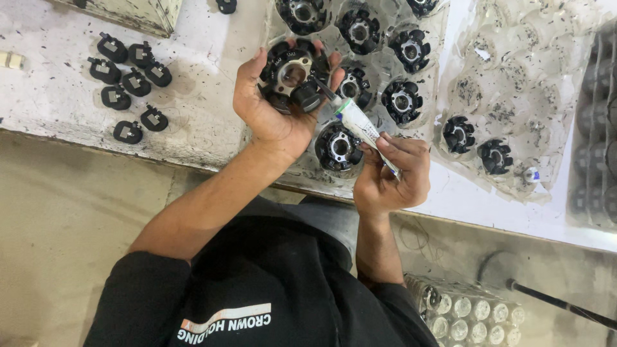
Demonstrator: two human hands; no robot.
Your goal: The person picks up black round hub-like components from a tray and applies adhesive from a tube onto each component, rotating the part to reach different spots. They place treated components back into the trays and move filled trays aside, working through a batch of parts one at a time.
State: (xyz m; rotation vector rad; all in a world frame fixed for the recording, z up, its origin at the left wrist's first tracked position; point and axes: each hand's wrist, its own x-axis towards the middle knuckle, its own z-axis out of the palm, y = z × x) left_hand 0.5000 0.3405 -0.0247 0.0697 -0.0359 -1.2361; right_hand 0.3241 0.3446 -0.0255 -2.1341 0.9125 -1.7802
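My left hand (270,112) cups a round black stator-like part (293,76) with a metal centre, held above the bench. My right hand (391,177) squeezes a small white tube with a green band (357,123), its thin nozzle touching the lower right edge of that part. Under both hands lies a clear plastic tray (308,168) that holds several more black round parts (339,146).
Several small black clips (132,80) lie on the white bench at the left. A second clear tray (514,96) to the right holds two black parts. Dark stacked trays (594,122) stand at the far right. A tray of pale round pieces (472,315) sits on the floor.
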